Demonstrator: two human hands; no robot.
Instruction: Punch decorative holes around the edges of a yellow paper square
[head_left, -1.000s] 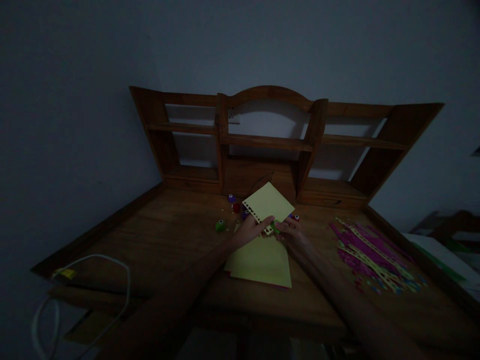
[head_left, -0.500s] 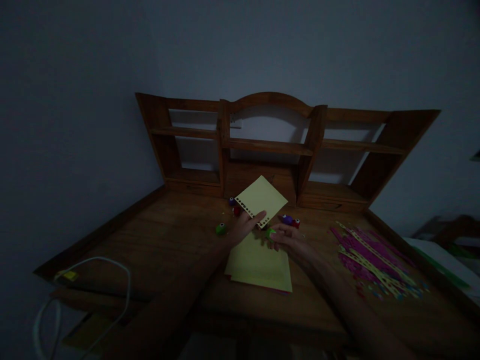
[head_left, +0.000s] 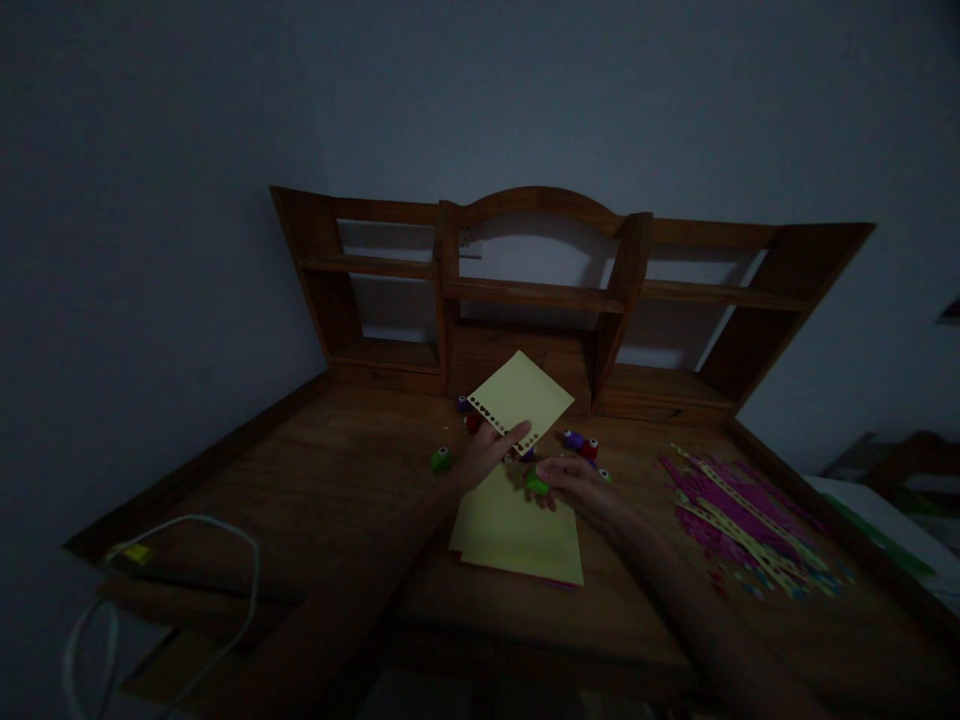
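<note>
My left hand (head_left: 486, 455) grips a pale yellow sheet of paper (head_left: 523, 392) by its lower corner, thumb on top. A row of small punched shapes runs along the sheet's lower left edge. Just right of that corner, my right hand (head_left: 574, 480) is closed around a small green craft punch (head_left: 536, 482), apart from the sheet. Beneath both hands lies a stack of yellow paper (head_left: 517, 540), with a reddish sheet peeking out below. Another green punch (head_left: 440, 459) stands left of my left hand.
Purple (head_left: 573, 439) and red (head_left: 589, 449) punches stand behind my right hand; another red one (head_left: 472, 423) sits behind my left. Magenta and yellow paper strips (head_left: 739, 510) with scraps cover the desk's right side. A wooden shelf unit (head_left: 536, 292) lines the back; a white cable (head_left: 255, 570) hangs front left.
My right hand has moved slightly down with the green punch, away from the sheet's corner. The sheet in my left hand has barely moved.
</note>
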